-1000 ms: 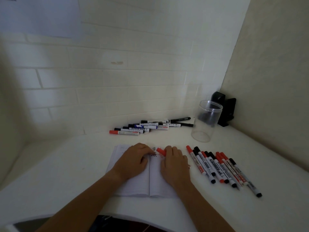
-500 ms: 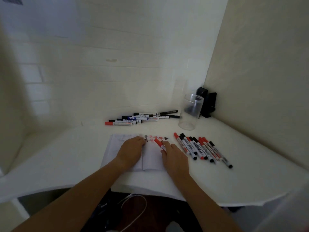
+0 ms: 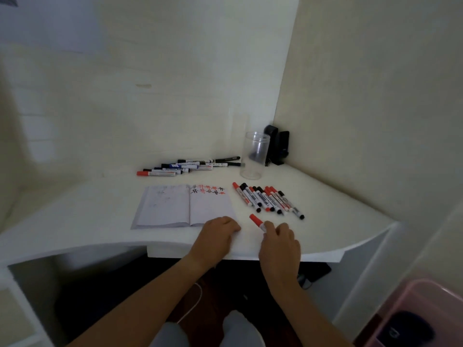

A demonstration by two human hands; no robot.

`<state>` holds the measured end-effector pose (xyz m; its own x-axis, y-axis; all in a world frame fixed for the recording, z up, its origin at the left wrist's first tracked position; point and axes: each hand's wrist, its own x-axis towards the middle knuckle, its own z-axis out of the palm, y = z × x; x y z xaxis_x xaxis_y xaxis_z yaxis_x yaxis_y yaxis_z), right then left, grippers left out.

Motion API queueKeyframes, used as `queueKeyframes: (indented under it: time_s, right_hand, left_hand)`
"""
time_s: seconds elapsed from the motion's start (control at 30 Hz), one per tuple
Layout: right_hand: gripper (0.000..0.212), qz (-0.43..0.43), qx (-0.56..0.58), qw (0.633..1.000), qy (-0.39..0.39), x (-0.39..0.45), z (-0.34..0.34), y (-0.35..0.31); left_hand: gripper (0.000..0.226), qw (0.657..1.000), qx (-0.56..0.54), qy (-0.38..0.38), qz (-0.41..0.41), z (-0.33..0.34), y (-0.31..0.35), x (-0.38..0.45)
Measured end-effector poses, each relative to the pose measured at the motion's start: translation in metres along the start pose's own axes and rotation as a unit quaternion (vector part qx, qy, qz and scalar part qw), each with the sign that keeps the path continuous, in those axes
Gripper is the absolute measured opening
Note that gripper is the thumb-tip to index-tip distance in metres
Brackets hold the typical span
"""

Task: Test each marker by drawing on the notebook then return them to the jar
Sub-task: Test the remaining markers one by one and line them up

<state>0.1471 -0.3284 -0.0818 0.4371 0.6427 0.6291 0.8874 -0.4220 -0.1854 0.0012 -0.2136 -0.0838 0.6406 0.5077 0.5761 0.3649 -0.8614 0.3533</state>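
An open notebook [image 3: 175, 209] lies on the white desk [image 3: 338, 209], with red and black hash marks along the top of its right page. My right hand [image 3: 279, 240] holds a red-capped marker [image 3: 256, 221] near the desk's front edge, right of the notebook. My left hand [image 3: 219, 234] rests with curled fingers at the notebook's lower right corner. A row of several red and black markers [image 3: 266, 200] lies right of the notebook. A second pile of markers [image 3: 188, 166] lies by the back wall. The clear jar [image 3: 254, 155] stands upright and looks empty.
A black object [image 3: 278, 147] stands in the corner behind the jar. Walls close in the desk at the back and right. A pink bin [image 3: 413, 316] sits on the floor at lower right. A white cable [image 3: 193, 304] hangs under the desk.
Both hands have drawn back from the notebook's top to the desk's front edge, the right one still holding the red-capped marker. The view has pulled back, showing the hash marks and the space under the desk.
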Motion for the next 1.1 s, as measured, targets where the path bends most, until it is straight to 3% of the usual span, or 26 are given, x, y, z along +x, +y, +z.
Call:
queueKeyframes:
  time_s: [0.1,0.27,0.37,0.47,0.57,0.63,0.73,0.9,1.1]
  right_hand:
    - [0.036,0.02,-0.014,0.999,0.04,-0.021,-0.014,0.033]
    - [0.036,0.146,0.025,0.988,0.036,-0.073,-0.023,0.07]
    - [0.027,0.159,0.037,0.986,0.035,-0.109,-0.017,0.09]
    - [0.026,0.213,0.028,0.973,-0.083,-0.147,-0.009,0.113]
    - [0.026,0.286,0.015,0.927,-0.242,-0.183,0.001,0.135]
    - [0.02,0.314,0.01,0.901,-0.3,-0.203,0.006,0.15]
    - [0.023,0.334,0.008,0.865,-0.375,-0.226,0.016,0.17]
    - [0.025,0.356,0.066,0.836,-0.413,-0.25,0.034,0.194]
    - [0.018,0.322,0.099,0.871,-0.358,-0.242,0.041,0.206]
  left_hand:
    - [0.035,0.999,-0.029,-0.019,0.028,0.005,0.013,0.003]
    - [0.032,0.994,-0.033,-0.032,0.096,0.033,0.06,0.014]
    - [0.035,0.989,-0.018,-0.036,0.145,0.06,0.095,0.009]
    - [0.04,0.986,0.017,-0.038,0.161,0.083,0.118,-0.001]
    - [0.042,0.979,0.08,-0.04,0.182,0.097,0.13,-0.014]
    - [0.043,0.969,0.135,-0.055,0.202,0.102,0.132,-0.023]
    - [0.04,0.975,0.118,-0.042,0.186,0.103,0.131,-0.025]
    - [0.032,0.976,0.082,-0.029,0.198,0.098,0.125,-0.019]
    - [0.026,0.973,0.079,-0.056,0.211,0.093,0.116,-0.017]
